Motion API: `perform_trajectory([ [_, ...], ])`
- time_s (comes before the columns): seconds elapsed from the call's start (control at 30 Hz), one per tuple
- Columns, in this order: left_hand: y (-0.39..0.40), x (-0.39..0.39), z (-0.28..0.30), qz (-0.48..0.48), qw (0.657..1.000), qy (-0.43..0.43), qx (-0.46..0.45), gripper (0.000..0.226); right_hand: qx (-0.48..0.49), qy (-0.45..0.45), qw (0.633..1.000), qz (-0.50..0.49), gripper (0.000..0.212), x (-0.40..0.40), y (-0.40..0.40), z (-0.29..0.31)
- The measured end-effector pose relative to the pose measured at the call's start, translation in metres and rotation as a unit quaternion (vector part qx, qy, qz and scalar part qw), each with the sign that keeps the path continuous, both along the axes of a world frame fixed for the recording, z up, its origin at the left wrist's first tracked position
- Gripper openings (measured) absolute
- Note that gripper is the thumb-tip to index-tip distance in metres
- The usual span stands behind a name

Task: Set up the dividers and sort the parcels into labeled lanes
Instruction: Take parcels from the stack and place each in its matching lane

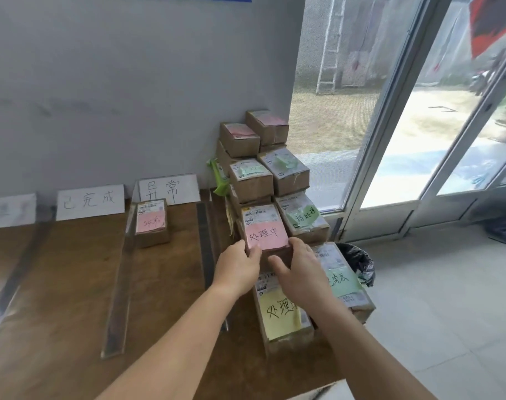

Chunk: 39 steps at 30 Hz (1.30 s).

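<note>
A brown parcel with a pink note (264, 233) sits in the pile of cardboard parcels (269, 168) at the table's right end. My left hand (236, 268) grips its left side and my right hand (299, 268) its right side. In the lane below the white label card (167, 188) stands one parcel with a pink note (151, 222). Clear dividers (117, 290) (206, 241) run front to back and split the wooden table (58, 298) into lanes. Two more label cards (90, 201) (9, 210) lean on the wall to the left.
Below my hands lie a parcel with a yellow note (280, 311) and one with a green note (339, 280). A bin lined with a black bag (358, 261) stands right of the table. Glass doors (390, 125) fill the right side.
</note>
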<state>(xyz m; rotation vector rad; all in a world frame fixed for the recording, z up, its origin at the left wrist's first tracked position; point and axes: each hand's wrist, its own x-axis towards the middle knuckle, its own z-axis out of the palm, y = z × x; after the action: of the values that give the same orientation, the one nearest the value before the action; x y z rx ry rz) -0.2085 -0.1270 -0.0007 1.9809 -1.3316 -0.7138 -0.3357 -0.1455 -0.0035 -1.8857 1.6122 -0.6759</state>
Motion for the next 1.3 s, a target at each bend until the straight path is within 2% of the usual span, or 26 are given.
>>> perform_trajectory([
  [0.17, 0.016, -0.008, 0.001, 0.036, 0.995, 0.065, -0.065, 0.045, -0.034, -0.051, 0.998, 0.0, 0.056, -0.006, 0.013, 0.002],
  [0.4, 0.034, -0.02, -0.005, 0.106, 0.974, 0.167, -0.115, 0.02, -0.095, -0.08, 0.992, 0.006, 0.059, -0.02, 0.044, -0.002],
  [0.6, 0.048, -0.033, -0.011, 0.114, 0.949, 0.264, -0.127, 0.02, -0.124, -0.049, 0.991, 0.03, 0.069, -0.045, 0.058, -0.007],
  [0.73, 0.056, -0.038, -0.013, 0.113, 0.946, 0.269, -0.142, 0.033, -0.168, -0.013, 0.984, -0.066, 0.081, -0.069, 0.055, -0.015],
  [0.83, 0.061, -0.039, -0.016, 0.113, 0.946, 0.268, -0.14, 0.032, -0.096, 0.05, 0.989, -0.105, 0.095, -0.08, 0.051, -0.023],
  [0.97, 0.065, -0.039, -0.019, 0.109, 0.949, 0.261, -0.139, 0.029, -0.023, 0.096, 0.99, -0.097, 0.105, -0.083, 0.048, -0.035],
  [1.1, 0.068, -0.038, -0.019, 0.108, 0.95, 0.258, -0.139, 0.028, -0.011, 0.115, 0.987, -0.11, 0.101, -0.084, 0.046, -0.039],
  [1.3, 0.076, -0.036, -0.02, 0.111, 0.952, 0.249, -0.137, 0.028, -0.032, 0.09, 0.988, -0.119, 0.092, -0.083, 0.048, -0.038],
])
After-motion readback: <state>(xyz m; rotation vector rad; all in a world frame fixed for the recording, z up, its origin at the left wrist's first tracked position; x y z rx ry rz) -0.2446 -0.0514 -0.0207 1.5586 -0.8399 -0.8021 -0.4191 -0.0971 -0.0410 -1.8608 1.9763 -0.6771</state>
